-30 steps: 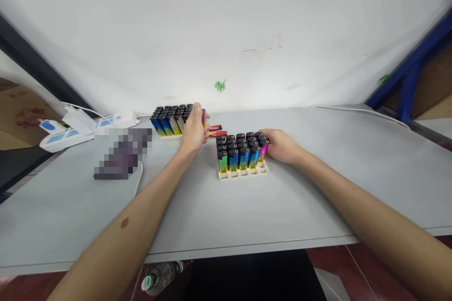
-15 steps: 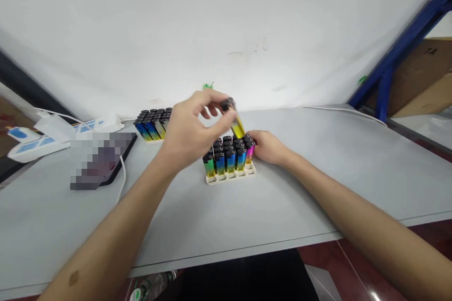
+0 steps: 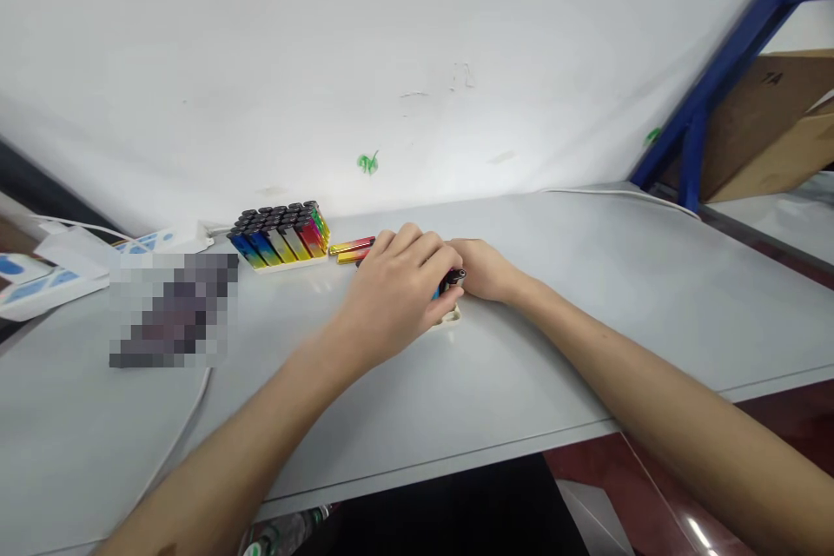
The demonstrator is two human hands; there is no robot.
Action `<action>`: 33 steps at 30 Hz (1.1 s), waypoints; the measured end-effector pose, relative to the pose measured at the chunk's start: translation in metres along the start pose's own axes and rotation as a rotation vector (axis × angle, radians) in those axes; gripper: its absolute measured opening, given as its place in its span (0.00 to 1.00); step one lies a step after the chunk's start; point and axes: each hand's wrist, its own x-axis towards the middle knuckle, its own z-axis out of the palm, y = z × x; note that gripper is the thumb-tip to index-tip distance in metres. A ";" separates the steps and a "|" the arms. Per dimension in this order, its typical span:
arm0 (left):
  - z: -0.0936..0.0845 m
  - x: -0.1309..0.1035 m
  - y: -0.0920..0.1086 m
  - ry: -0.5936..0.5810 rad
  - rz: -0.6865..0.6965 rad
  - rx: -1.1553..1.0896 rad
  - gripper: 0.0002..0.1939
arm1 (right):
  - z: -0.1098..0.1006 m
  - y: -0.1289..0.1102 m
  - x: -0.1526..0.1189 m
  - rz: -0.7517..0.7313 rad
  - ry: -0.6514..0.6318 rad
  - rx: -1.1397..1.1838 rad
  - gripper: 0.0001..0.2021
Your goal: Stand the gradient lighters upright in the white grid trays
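My left hand is closed over the front tray of lighters, with a lighter between thumb and fingers; mainly its black top shows. Beneath the hand, the pale tray shows only a front corner with slots, and most of the lighters in it are covered. My right hand rests at the tray's right side, its fingers hidden behind the lighters and the left hand. Loose red and yellow lighters lie on the table just left of my left hand.
A second tray of upright lighters stands back left near the wall. Further left are a blurred-out phone, a white power strip and a white cable. Cardboard boxes sit behind a blue frame at right.
My left hand has come down with the lighter from above the tray onto it. The loose lighters are now uncovered. My right hand stays beside the tray. The view has shifted slightly.
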 end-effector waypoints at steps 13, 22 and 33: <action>0.003 -0.002 0.000 0.100 -0.043 -0.022 0.06 | 0.000 0.000 -0.002 0.014 0.005 0.048 0.05; -0.008 0.001 -0.006 0.117 -0.177 -0.132 0.11 | 0.001 0.001 0.000 0.009 0.013 0.017 0.04; 0.024 -0.042 -0.106 -0.226 -0.556 -0.059 0.16 | 0.001 0.006 0.001 -0.025 -0.002 -0.031 0.09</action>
